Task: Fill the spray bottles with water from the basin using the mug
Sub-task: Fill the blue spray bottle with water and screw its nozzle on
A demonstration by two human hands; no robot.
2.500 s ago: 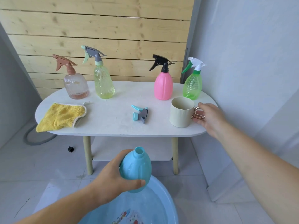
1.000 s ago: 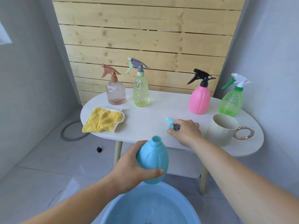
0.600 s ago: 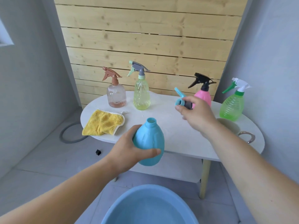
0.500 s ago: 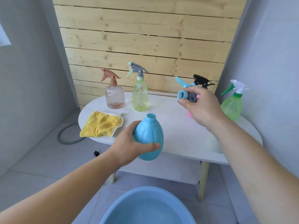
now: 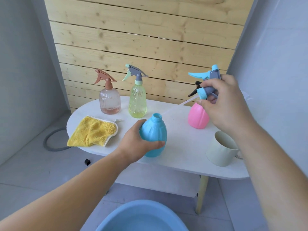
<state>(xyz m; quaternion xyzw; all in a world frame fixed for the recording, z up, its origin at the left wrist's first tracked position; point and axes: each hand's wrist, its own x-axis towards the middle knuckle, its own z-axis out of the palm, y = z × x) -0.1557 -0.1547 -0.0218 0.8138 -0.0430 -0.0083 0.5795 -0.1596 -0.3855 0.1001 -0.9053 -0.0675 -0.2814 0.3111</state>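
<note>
My left hand grips an open-necked blue spray bottle upright over the white table. My right hand pinches the blue-and-grey trigger head above and right of the bottle. Its thin dip tube slants down toward the bottle's mouth. A cream mug stands on the table under my right forearm. The blue basin with water sits on the floor below. Capped bottles stand behind: brown-topped clear, yellow-green and pink, the pink one partly hidden by my hand.
A yellow cloth lies on the table's left end. A grey hose ring and a small black block lie on the floor. A wooden slat wall stands behind the table, grey walls at both sides.
My right hand left the mug, picked the trigger head off the table and lifted it. My left hand raised the blue bottle from over the basin to table height.
</note>
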